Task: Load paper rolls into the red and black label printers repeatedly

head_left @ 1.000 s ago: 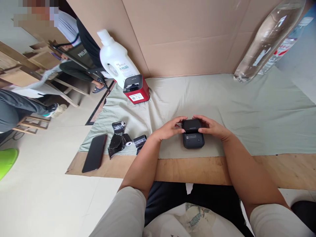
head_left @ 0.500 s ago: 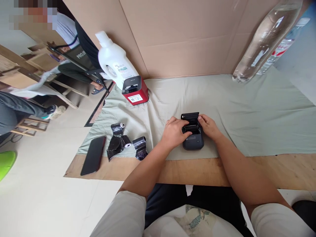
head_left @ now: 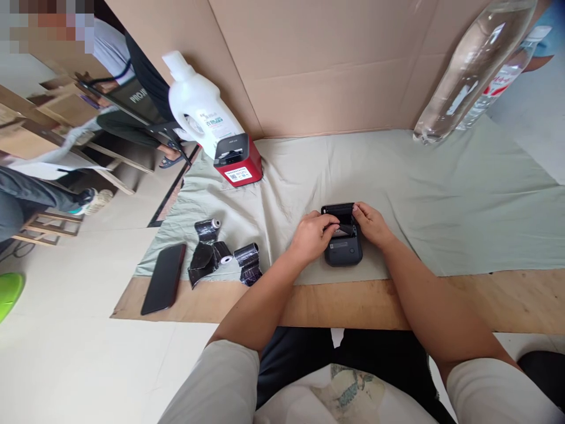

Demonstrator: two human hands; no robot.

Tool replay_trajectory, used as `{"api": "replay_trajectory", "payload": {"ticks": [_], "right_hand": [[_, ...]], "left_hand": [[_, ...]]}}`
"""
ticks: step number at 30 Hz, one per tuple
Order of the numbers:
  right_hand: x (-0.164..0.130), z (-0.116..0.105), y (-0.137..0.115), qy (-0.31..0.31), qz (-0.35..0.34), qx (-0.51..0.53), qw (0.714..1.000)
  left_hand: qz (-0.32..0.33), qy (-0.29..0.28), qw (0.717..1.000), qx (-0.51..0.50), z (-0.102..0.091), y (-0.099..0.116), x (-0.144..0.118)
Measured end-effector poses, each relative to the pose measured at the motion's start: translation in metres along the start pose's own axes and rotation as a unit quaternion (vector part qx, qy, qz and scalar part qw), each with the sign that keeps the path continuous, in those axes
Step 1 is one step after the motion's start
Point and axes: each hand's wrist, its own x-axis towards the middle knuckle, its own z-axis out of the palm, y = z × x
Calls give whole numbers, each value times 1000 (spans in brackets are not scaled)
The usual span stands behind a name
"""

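A small black portable label printer [head_left: 343, 255] lies on the cloth in front of me with its lid [head_left: 339, 208] up. My left hand [head_left: 311, 235] reaches in from the left, thumb and fingertips pinched on a black roll [head_left: 346, 229] inside the printer's compartment. The roll sits tilted there, and a pale patch shows beneath it. At the right side of the raised lid, my right hand [head_left: 371, 222] holds the lid's edge between thumb and fingers. Several black plastic-wrapped rolls [head_left: 248, 254] lie left of my left forearm.
A phone [head_left: 163, 278] lies at the table's left corner. Behind the rolls stand a red and black box-shaped device [head_left: 241, 164] and a white jug [head_left: 200, 100]. Two clear bottles [head_left: 468, 76] lean at the back right, by a cardboard wall [head_left: 331, 70]. Other people sit at the far left.
The roll has gone from lying level in the compartment to tilted, pinched by my left fingertips. My right hand stays at the lid, and the view has shifted slightly.
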Motion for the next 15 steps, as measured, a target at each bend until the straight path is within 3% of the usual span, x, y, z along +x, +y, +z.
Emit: {"api": "replay_trajectory", "payload": {"ticks": [5, 10, 15], "right_hand": [[0, 0, 0, -2, 1, 12, 1000], [-1, 0, -1, -3, -2, 15, 1000], [-1, -1, -3, -1, 5, 12, 1000]], "left_hand": [[1, -42, 999, -32, -3, 1, 1], [65, -127, 989, -33, -11, 3, 1], [85, -146, 986, -6, -13, 5, -1]]}}
